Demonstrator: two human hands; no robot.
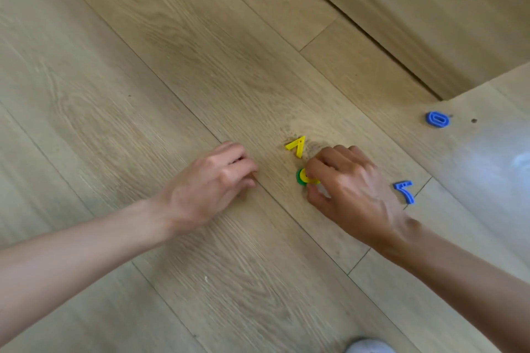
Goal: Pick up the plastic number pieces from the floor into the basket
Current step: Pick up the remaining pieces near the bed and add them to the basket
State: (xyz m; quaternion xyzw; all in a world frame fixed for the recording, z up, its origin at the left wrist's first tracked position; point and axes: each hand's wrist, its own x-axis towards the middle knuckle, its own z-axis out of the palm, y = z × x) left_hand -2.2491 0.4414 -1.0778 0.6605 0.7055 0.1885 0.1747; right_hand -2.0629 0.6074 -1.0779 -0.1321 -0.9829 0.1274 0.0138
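Note:
On the wooden floor lie a yellow number 7 (296, 145), a blue number 7 (405, 190) and a blue number 0 (437, 119). My right hand (348, 189) is closed on a yellow piece (311, 180) and a green piece (300, 177), both pinched at the fingertips just below the yellow 7. My left hand (213, 180) rests curled on the floor to the left of them; whether it holds anything is hidden. No basket is in view.
A wooden panel or door (430, 8) with a dark gap runs along the upper right. A pale grey-white object (370, 347) shows at the bottom edge. Bright glare covers the floor at the far right.

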